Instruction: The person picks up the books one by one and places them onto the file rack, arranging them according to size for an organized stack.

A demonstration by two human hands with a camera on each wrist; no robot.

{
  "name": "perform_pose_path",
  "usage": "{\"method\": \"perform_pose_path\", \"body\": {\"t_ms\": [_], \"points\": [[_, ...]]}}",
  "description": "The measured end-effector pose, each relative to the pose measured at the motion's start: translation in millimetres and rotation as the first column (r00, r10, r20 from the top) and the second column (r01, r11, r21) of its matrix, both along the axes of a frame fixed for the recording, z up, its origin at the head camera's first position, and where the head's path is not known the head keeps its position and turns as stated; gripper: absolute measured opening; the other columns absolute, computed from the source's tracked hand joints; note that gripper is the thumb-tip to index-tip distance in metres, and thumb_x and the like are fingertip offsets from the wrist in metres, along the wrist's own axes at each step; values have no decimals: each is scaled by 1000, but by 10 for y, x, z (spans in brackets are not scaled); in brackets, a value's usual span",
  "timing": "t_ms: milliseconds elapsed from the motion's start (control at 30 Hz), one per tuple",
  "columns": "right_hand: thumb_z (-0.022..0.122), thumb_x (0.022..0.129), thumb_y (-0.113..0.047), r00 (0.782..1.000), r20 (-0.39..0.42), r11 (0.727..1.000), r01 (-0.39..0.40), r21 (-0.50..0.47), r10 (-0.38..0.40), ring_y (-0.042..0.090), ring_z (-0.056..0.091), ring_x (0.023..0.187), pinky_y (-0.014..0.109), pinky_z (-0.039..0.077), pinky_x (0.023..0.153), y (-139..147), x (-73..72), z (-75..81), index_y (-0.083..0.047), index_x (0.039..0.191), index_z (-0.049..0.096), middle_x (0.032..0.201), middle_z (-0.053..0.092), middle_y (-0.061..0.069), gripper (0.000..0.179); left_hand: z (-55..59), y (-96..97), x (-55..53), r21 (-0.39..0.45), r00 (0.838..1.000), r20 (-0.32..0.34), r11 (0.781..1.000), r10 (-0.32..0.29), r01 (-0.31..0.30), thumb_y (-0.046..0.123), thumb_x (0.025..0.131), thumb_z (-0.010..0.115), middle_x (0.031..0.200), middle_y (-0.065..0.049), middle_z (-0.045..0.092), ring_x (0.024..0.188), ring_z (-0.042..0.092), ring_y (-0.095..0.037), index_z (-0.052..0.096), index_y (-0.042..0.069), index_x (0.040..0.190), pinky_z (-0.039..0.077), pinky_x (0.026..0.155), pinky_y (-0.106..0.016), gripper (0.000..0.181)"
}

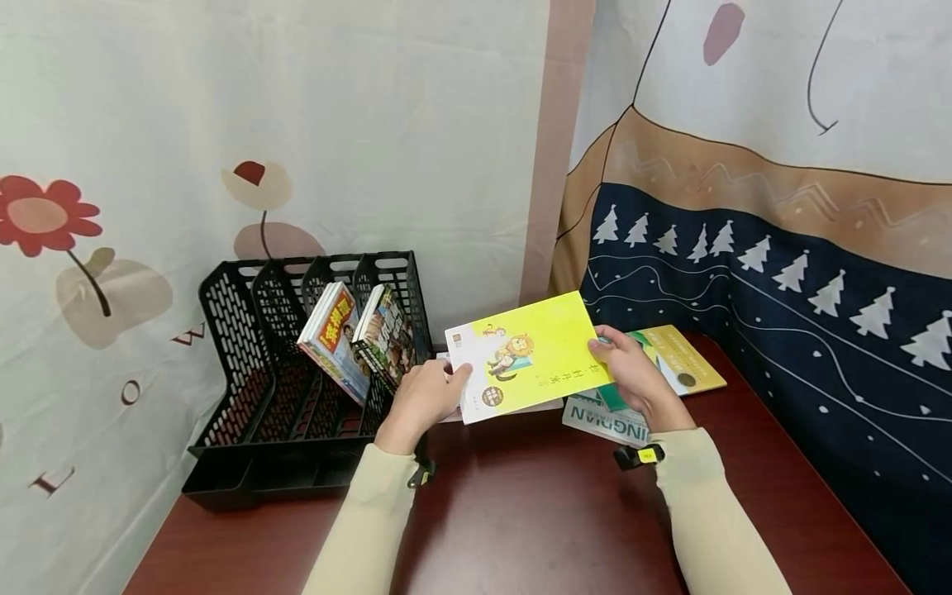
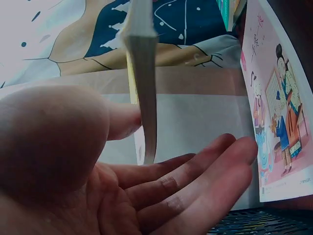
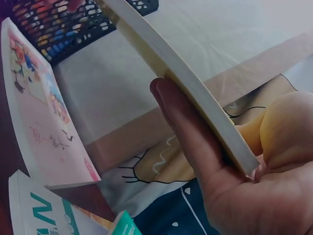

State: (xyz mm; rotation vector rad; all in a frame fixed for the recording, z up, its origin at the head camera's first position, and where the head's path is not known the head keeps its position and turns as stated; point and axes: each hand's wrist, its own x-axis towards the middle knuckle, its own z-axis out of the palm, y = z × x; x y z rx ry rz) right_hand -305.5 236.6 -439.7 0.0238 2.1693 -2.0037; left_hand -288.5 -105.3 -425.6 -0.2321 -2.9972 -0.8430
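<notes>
A yellow and white book [image 1: 531, 355] with a cartoon lion on its cover is held up tilted above the table. My right hand [image 1: 632, 373] grips its right end, thumb on the cover and fingers behind, as the right wrist view also shows. At the left end is my left hand [image 1: 426, 401]. Its thumb touches the cover, while the other fingers [image 2: 195, 188] reach out loosely past the book's edge, apart from its back. Below and behind lies a pink illustrated book [image 3: 46, 112], mostly hidden by the raised book in the head view.
On the left stands a black perforated file rack [image 1: 245, 364] with several slots, holding books [image 1: 330, 343] and a darker-covered group [image 1: 387, 335]. A yellow book [image 1: 680, 359] and a white-and-teal book [image 1: 606, 420] lie at right on the brown table [image 1: 535, 512]. Printed curtains [image 1: 416, 149] hang behind.
</notes>
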Motion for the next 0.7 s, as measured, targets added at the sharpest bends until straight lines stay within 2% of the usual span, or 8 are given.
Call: {"method": "perform_pose_path", "body": {"t_ms": [100, 267, 367, 467, 500, 567, 700], "points": [[44, 120, -25, 999, 9, 999, -44, -17, 44, 12, 79, 101, 22, 64, 91, -4, -2, -9, -7, 155, 46, 124, 77, 2, 40, 9, -4, 2, 44, 1000, -5, 999, 28, -28, 52, 111, 57, 92, -12, 74, 81, 69, -29, 75, 6, 114, 54, 75, -44, 49], [45, 120, -27, 994, 14, 993, -112, -34, 112, 12, 79, 100, 22, 64, 88, -25, -7, -20, -4, 154, 44, 119, 78, 1, 41, 44, -4, -2, 112, 996, 3, 990, 89, -89, 50, 111, 61, 110, -22, 72, 102, 72, -40, 61, -3, 137, 57, 90, -52, 59], [48, 119, -29, 987, 40, 988, -152, -29, 154, 13, 80, 100, 32, 67, 90, -54, -5, -35, -5, 159, 41, 118, 79, 2, 47, 64, -1, 3, 134, 993, -5, 984, 117, -116, 46, 112, 60, 119, -29, 71, 113, 72, -46, 53, -6, 143, 57, 96, -57, 61], [51, 118, -28, 977, 64, 979, -201, -29, 203, 17, 82, 105, 45, 68, 91, -103, -11, -68, -8, 167, 35, 125, 79, 9, 55, 90, 0, 15, 123, 991, -32, 984, 133, -128, 44, 113, 60, 122, -33, 71, 115, 71, -50, 52, -7, 143, 57, 95, -59, 60], [52, 118, -27, 975, 73, 978, -207, -34, 209, 20, 82, 107, 49, 68, 91, -119, -14, -80, -9, 168, 33, 128, 78, 11, 57, 101, -1, 17, 121, 990, -39, 984, 135, -130, 44, 112, 60, 120, -32, 71, 114, 71, -49, 52, -7, 142, 57, 95, -59, 59], [52, 118, -25, 976, 84, 979, -200, -42, 203, 22, 82, 109, 48, 68, 88, -151, -22, -102, -12, 171, 28, 133, 76, 15, 60, 116, -11, 21, 120, 990, -39, 984, 135, -130, 44, 111, 62, 116, -29, 72, 111, 72, -47, 55, -6, 141, 57, 93, -57, 58], [50, 118, -21, 988, 85, 991, -126, -50, 130, 20, 83, 105, 43, 69, 83, -166, -36, -116, -13, 171, 26, 128, 76, 13, 59, 121, -23, 12, 154, 992, -13, 980, 127, -123, 48, 108, 64, 109, -22, 73, 106, 72, -41, 62, -2, 133, 58, 93, -53, 56]]}}
